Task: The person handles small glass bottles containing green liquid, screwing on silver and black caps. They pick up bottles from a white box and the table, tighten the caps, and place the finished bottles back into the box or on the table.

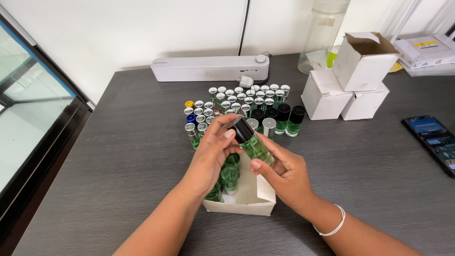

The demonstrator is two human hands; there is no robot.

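Observation:
A small glass bottle (256, 145) of green liquid is tilted above an open white cardboard box (256, 201). My right hand (284, 175) grips the bottle's body from below. The fingers of my left hand (213, 151) pinch its black cap (241, 129). Inside the box stand several uncapped green bottles (231, 178), partly hidden by my left hand. Behind my hands stands a cluster of small bottles with silver caps (237, 102), and a row with black caps (284, 114).
A long white device (208, 68) lies at the back of the dark grey table (118, 166). Three white boxes (350, 90) are stacked at the right, a clear glass jar (322, 38) behind them. A phone (433, 140) lies at the right edge. A glass pane is left.

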